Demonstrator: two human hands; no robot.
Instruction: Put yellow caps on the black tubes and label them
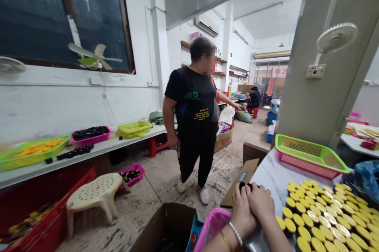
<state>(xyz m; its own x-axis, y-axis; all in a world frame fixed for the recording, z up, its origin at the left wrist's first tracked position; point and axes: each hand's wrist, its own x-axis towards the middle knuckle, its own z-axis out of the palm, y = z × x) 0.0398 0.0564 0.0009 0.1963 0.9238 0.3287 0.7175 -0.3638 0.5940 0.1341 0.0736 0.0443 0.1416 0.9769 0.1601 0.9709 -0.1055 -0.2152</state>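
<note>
My left hand, with a gold bangle and a beaded bracelet at the wrist, is closed at the table's near left edge. Against it presses my right hand, its fingers curled too. Small black pieces show at the fingertips of both hands; their exact kind is mostly hidden by the fingers. To the right, many round yellow-topped pieces with dark sides stand in rows on the white marbled table. Just below my hands is a pink basket with a plastic lining.
A green-and-pink basket stands by the pillar. An open cardboard box is below. Ahead, a person stands with an arm stretched out. At left are a plastic stool, a red crate and a long bench with baskets.
</note>
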